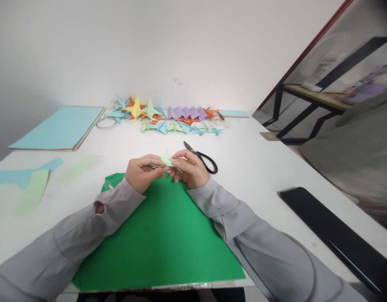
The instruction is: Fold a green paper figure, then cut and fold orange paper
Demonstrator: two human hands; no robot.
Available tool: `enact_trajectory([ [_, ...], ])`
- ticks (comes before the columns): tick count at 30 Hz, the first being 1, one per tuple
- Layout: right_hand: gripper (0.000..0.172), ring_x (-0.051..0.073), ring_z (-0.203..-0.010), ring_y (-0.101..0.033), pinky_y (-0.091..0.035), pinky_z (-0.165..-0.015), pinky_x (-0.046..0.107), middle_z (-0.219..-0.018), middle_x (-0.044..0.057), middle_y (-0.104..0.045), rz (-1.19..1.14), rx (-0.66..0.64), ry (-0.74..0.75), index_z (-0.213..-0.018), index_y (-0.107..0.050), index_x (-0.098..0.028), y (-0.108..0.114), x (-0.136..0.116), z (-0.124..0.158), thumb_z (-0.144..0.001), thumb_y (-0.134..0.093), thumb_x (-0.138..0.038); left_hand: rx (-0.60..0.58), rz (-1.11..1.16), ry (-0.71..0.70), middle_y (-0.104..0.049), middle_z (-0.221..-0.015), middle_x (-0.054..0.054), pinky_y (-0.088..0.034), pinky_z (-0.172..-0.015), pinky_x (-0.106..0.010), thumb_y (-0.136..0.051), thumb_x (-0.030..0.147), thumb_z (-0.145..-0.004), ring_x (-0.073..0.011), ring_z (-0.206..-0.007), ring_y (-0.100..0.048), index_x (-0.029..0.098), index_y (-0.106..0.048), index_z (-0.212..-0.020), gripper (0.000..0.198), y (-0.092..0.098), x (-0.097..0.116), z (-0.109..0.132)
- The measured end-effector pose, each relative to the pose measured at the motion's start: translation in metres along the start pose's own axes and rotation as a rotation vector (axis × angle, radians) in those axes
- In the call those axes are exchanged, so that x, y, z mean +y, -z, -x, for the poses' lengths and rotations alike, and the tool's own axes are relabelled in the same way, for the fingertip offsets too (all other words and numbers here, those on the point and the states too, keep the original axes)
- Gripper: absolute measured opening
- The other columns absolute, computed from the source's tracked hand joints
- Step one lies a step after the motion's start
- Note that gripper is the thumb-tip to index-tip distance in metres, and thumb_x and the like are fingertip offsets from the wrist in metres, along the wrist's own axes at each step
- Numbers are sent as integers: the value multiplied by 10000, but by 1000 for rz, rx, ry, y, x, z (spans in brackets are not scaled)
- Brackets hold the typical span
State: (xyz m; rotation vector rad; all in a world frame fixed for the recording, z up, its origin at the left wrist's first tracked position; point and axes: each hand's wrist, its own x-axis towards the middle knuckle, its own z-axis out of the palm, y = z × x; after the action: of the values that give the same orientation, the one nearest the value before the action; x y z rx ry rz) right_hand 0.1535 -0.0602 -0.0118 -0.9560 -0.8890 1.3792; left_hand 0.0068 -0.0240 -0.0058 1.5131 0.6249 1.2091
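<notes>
A small pale green folded-paper piece (166, 159) is pinched between both hands above the far end of a green sheet (162, 235). My left hand (143, 172) grips its left side, thumb in front and fingers behind. Its right side is held in the fingers of my right hand (192, 167). Parts of the folded paper are hidden by the fingers, so its full shape cannot be made out. Just beyond my right hand lies a pair of black-handled scissors (207, 162), its blade pointing away to the left.
Origami pieces in several colours (168, 115) line the wall. A stack of coloured paper (59, 128) lies at the back left, near a thin ring (106, 122). Blue strips (23, 177) and green strips (32, 193) lie at left. A long black object (332, 239) rests at right.
</notes>
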Motion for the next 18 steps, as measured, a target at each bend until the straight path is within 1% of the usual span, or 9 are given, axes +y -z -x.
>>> enact_trajectory([
  [3, 253, 109, -522, -566, -420, -369, 188, -613, -41, -583, 67, 8, 115, -742, -550, -187, 2, 2, 0, -549, -697, -258, 55, -2, 14, -633, -685, -33, -544, -447, -218, -762, 150, -514, -99, -513, -585, 142, -704, -578, 87, -2, 0, 0],
  [7, 244, 83, -444, -469, -409, -389, 217, -542, -56, -513, 226, 22, 254, -726, -553, -184, 2, 4, 0, -554, -713, -251, 107, -17, 12, -638, -744, -51, -555, -481, -235, -766, 152, -489, -130, -596, -613, 147, -710, -587, 112, -1, 0, 1],
  [9, 238, 87, -438, -452, -402, -392, 225, -520, -60, -487, 274, 39, 273, -715, -546, -190, 2, 5, 0, -557, -713, -252, 116, -38, -5, -642, -764, -62, -551, -502, -232, -758, 137, -485, -151, -662, -623, 156, -714, -593, 118, -1, 0, 1],
  [11, 231, 96, -459, -460, -406, -399, 232, -540, -49, -497, 307, 67, 274, -706, -545, -193, 1, 6, 0, -561, -711, -261, 123, -56, -18, -640, -770, -64, -545, -511, -228, -747, 122, -482, -158, -691, -622, 162, -716, -593, 122, -1, 0, 1],
  [16, 194, 108, -515, -488, -417, -454, 245, -582, -23, -531, 420, 127, 285, -663, -567, -188, 2, 8, -2, -568, -707, -283, 148, -113, -28, -638, -787, -66, -546, -530, -225, -749, 138, -478, -148, -691, -617, 163, -716, -591, 121, -1, 1, 3],
  [18, 182, 114, -530, -501, -420, -479, 251, -588, -14, -550, 449, 132, 283, -653, -575, -186, 3, 9, -2, -573, -704, -288, 158, -131, -10, -637, -801, -67, -550, -524, -232, -758, 163, -484, -134, -643, -615, 155, -713, -589, 115, -1, 0, 3],
])
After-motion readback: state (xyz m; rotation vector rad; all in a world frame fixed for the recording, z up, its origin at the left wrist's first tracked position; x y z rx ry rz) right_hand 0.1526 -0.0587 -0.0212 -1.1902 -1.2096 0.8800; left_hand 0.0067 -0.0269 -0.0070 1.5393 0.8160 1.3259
